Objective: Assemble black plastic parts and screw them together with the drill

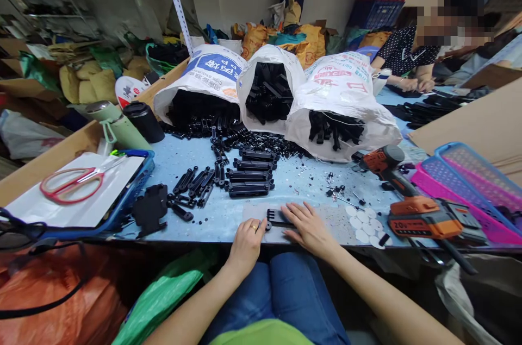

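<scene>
A black plastic part (277,217) with a toothed left end lies on a grey mat (334,220) at the table's front edge. My left hand (247,240), a ring on one finger, has its fingers drawn together at the part's left end, beside a small round black end piece (268,226). Over the right side of the same part lies my right hand (309,229), fingers stretched out and spread, covering much of it. Just beyond are several long black plastic pieces (250,188) in a stack, with shorter black links (198,179) to their left.
Three white sacks (346,89) of black parts lie at the back. A cordless drill (424,217) and white discs (362,223) are on the right, scissors (73,184) on a blue tray (122,201) at left. Across the table a person (408,60) works with both hands.
</scene>
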Motion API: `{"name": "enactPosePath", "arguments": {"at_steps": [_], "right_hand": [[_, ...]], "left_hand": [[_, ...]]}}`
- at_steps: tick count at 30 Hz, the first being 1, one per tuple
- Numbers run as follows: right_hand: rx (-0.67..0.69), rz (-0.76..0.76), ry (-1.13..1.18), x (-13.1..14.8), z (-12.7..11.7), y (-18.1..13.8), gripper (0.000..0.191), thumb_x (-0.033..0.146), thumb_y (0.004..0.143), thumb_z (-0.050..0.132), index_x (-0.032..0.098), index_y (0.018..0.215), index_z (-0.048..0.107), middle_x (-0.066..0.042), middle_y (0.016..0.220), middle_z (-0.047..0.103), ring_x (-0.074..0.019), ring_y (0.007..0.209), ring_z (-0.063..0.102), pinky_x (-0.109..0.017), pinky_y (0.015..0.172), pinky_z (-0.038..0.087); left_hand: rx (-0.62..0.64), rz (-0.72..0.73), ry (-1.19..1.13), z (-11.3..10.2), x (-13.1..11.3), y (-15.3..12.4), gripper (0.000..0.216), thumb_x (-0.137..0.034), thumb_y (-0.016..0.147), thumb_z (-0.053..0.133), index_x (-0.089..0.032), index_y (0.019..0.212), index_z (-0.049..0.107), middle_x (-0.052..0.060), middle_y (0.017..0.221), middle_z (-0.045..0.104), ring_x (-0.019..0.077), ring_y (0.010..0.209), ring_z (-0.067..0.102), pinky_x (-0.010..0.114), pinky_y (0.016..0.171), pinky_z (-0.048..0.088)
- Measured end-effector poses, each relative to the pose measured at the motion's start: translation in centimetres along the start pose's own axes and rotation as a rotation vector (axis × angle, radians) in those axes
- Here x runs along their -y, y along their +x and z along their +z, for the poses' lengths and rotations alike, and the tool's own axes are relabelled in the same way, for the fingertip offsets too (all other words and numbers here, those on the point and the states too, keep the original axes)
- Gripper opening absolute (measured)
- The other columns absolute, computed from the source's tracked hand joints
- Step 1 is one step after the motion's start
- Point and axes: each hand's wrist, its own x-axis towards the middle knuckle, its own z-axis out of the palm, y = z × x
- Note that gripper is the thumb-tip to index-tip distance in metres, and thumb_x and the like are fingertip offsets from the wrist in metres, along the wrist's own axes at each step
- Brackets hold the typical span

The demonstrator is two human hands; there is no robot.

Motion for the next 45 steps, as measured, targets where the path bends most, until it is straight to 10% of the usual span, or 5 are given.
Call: {"name": "enactPosePath", "arguments": {"at_steps": [13,27,37,42,45], "right_hand": [[0.012,0.582,1.532,3.8,-0.3,4.7,0.064,0.054,0.087,0.039,0.021,0.140,0.026,0.000,0.062,0.057,-0.0126,0.053,0.054,-0.026,0.051,0.047],[-0.311,0.218,1.116,5.0,-1.0,4.5,0.048,0.034,0.090,0.044,0.030,0.137,0.034,-0.006,0.100,0.051,-0.0094,0.065,0.051,-0.024,0.057,0.049],[-0.426,0.317,1.053,6.8,1.1,5.0,0.050,0.034,0.091,0.040,0.027,0.139,0.029,-0.009,0.116,0.052,-0.0174,0.088,0.056,-0.033,0.076,0.049],[-0.150,0.270,0.734,-0.9,-0.2,7.4,0.044,0.038,0.091,0.038,0.030,0.134,0.037,-0.006,0.114,0.054,-0.0177,0.092,0.054,-0.037,0.085,0.045],[-0.226,0.515,0.287,-10.2,-2.3,11.0,0.044,0.036,0.093,0.032,0.021,0.133,0.038,-0.010,0.117,0.052,-0.0203,0.100,0.050,-0.036,0.087,0.042]], "left_hand": [[-0.052,-0.392,-0.821,-4.4,0.3,3.9,0.038,-0.034,0.091,0.037,-0.022,0.125,0.049,0.005,0.091,0.054,0.0134,0.071,0.057,0.027,0.065,0.048],[-0.544,-0.473,-0.868,-4.2,-3.0,5.0,0.035,-0.027,0.092,0.038,-0.022,0.124,0.050,0.007,0.099,0.049,0.0145,0.085,0.052,0.027,0.075,0.044],[-0.462,-0.407,-0.834,-3.6,-1.5,5.9,0.033,-0.029,0.092,0.037,-0.020,0.118,0.054,0.008,0.104,0.054,0.0174,0.094,0.055,0.031,0.083,0.046],[-0.241,-0.649,-0.697,-2.0,-1.3,3.7,0.045,-0.028,0.090,0.036,-0.017,0.133,0.034,0.016,0.119,0.049,0.0225,0.095,0.058,0.039,0.076,0.051],[-0.128,-0.349,-0.370,-2.3,-0.7,3.4,0.053,-0.016,0.084,0.043,-0.021,0.136,0.031,0.014,0.135,0.035,0.0293,0.124,0.035,0.051,0.097,0.035]]}}
